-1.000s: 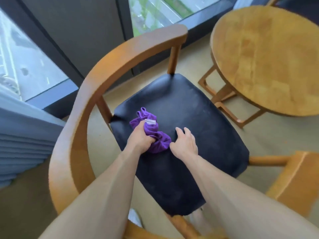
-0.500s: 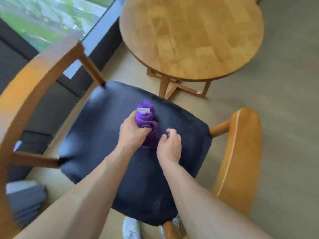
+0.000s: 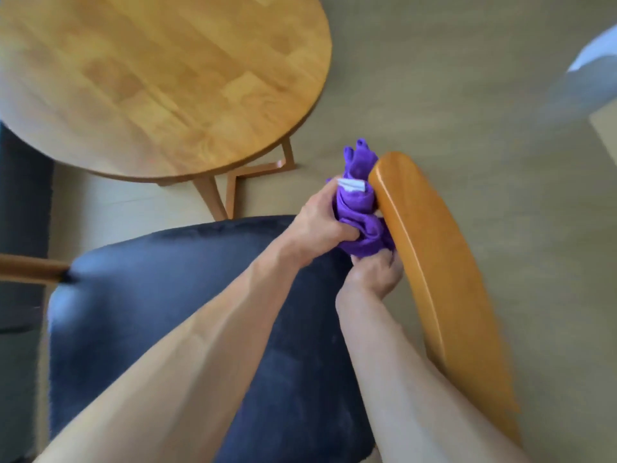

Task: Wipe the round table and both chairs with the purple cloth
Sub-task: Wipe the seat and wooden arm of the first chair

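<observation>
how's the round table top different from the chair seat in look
The round table top is light, glossy wood with visible plank grain; the chair seat is dark navy padding, matte. The table top is circular; the seat has rounded corners and straighter edges. Both belong to matching honey-coloured wooden frames, like the armrest.

— What do we see of our own body here?

— Two bare forearms coming in from the near edge, with our left hand (image 3: pixel 320 225) and right hand (image 3: pixel 375 275) at their far ends.

— Are we wearing anything on them?

— Nothing that shows: no sleeves, gloves, watch or rings anywhere along the visible arms.

— And their shape?

— Long and slim, broad at the near edge and narrowing toward the wrists. Motion blur softens the outlines.
</observation>
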A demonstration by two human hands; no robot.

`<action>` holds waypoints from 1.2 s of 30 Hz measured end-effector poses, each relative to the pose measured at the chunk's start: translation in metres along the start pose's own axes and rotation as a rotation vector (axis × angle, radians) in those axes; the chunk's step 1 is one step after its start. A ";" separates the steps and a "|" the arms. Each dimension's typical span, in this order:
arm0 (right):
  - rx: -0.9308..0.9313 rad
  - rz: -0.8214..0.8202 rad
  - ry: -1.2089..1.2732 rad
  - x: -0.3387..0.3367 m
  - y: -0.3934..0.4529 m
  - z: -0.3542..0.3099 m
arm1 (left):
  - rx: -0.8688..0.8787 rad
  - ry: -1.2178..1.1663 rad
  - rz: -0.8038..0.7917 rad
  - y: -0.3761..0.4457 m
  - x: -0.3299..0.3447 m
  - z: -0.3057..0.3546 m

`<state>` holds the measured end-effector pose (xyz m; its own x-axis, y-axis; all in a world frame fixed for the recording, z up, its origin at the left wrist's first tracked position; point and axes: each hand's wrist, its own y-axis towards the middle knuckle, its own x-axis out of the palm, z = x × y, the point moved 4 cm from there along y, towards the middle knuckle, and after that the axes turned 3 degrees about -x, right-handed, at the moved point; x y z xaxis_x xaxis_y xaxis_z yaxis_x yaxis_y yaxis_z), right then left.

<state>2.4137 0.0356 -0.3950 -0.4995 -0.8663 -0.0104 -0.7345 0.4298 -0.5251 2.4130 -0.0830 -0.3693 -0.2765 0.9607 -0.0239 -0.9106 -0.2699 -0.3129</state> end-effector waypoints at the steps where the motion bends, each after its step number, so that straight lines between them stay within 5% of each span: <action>1: -0.050 0.005 -0.068 -0.001 -0.001 -0.002 | 0.014 0.006 -0.055 0.001 0.001 -0.001; 10: -0.560 -0.143 -0.403 0.005 -0.004 -0.014 | 0.258 0.244 0.016 0.028 0.011 -0.004; 14: -0.385 -0.245 -0.723 0.002 0.010 0.007 | 0.066 0.551 -0.021 0.037 0.013 -0.033; 17: -0.364 -0.191 -0.614 0.008 0.006 -0.002 | 0.047 0.689 -0.019 0.044 0.008 -0.027; 21: -0.477 -0.048 -0.351 0.010 -0.010 -0.023 | 0.275 0.467 0.067 0.028 0.002 0.007; 26: -0.560 -0.041 -0.338 0.009 -0.021 -0.025 | 0.448 0.265 0.123 0.010 0.008 0.006; 31: -0.304 -0.310 -0.871 0.005 -0.018 0.002 | 0.164 0.481 0.035 0.020 0.004 -0.032; 36: -0.340 -0.429 -1.350 0.004 -0.031 -0.024 | 0.170 0.435 0.043 -0.025 -0.018 -0.040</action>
<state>2.4238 0.0246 -0.3584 0.4435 -0.4339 -0.7842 -0.8802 -0.0457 -0.4725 2.4524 -0.0906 -0.3990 -0.1941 0.8765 -0.4406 -0.9485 -0.2823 -0.1437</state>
